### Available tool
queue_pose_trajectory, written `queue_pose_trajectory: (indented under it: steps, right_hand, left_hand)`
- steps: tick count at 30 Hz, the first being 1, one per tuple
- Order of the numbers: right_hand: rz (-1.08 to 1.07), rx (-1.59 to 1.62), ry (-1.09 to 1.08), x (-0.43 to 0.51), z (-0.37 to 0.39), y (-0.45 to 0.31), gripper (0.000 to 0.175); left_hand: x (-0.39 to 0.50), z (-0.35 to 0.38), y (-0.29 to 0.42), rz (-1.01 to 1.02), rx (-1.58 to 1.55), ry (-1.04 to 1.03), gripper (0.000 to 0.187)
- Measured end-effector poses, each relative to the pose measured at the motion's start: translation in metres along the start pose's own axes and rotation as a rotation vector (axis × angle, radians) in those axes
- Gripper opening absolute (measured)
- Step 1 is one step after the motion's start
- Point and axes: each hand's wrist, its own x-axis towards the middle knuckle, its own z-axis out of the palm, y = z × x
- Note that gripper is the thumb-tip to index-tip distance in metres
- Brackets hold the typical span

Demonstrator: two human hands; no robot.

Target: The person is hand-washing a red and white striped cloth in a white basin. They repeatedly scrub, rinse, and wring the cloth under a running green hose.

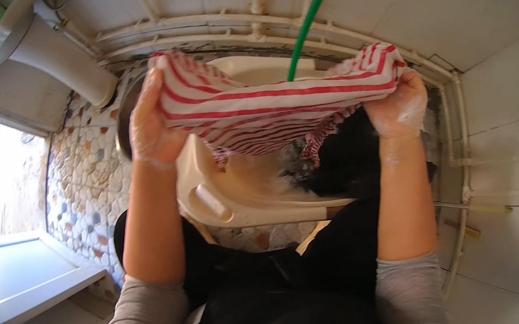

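A red and white striped cloth point(269, 104) is stretched between my two hands above a cream plastic tub point(261, 214). Closed on its left end is my left hand point(155, 124), with wet or soapy skin at the wrist. My right hand point(400, 106), with white suds on it, grips the other end, which is raised a little higher. The lower part of the cloth hangs in folds over the tub. Cloudy water point(257, 177) and dark fabric point(343, 155) show in the tub below. A green hose point(308, 26) comes down behind the cloth; its lower end is hidden.
Pale pipes point(262, 21) run along the tiled wall ahead. A metal basin point(130, 109) is partly hidden behind my left hand. The floor has a pebble pattern point(90, 159). At the left are a thick white pipe point(65, 60) and an open doorway with a white door point(25, 272).
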Motion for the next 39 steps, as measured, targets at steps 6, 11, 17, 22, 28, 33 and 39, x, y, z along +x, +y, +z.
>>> queue_pose_trajectory:
  steps: [6, 11, 17, 22, 28, 33, 39]
  right_hand:
    - [-0.016, -0.067, -0.138, -0.013, 0.017, -0.01, 0.035]
    - [-0.085, -0.289, -0.159, -0.017, 0.025, 0.005, 0.023]
    - [-0.062, -0.479, -0.149, -0.02, 0.032, 0.042, 0.028]
    - [0.257, -0.476, -0.29, -0.028, 0.033, 0.076, 0.035]
    - [0.184, -0.896, -0.228, -0.038, 0.022, 0.096, 0.028]
    - [0.114, -0.461, -0.045, -0.029, 0.012, 0.098, 0.019]
    - [0.212, -0.117, -0.007, -0.024, 0.023, 0.058, 0.03]
  left_hand:
    - [0.003, 0.0, 0.002, 0.077, 0.23, 0.094, 0.031]
    - [-0.001, -0.002, -0.011, -0.121, 0.032, 0.112, 0.034]
    - [-0.012, 0.023, -0.022, -0.387, -0.171, -0.259, 0.053]
    - [-0.019, 0.024, -0.041, -0.518, -0.055, -0.253, 0.05]
    - [-0.02, 0.044, -0.042, -0.519, 0.413, -0.315, 0.055]
    - [-0.02, 0.036, -0.047, -0.245, 1.242, -0.145, 0.028]
    - [-0.017, 0.019, -0.052, -0.13, 1.395, -0.237, 0.021]
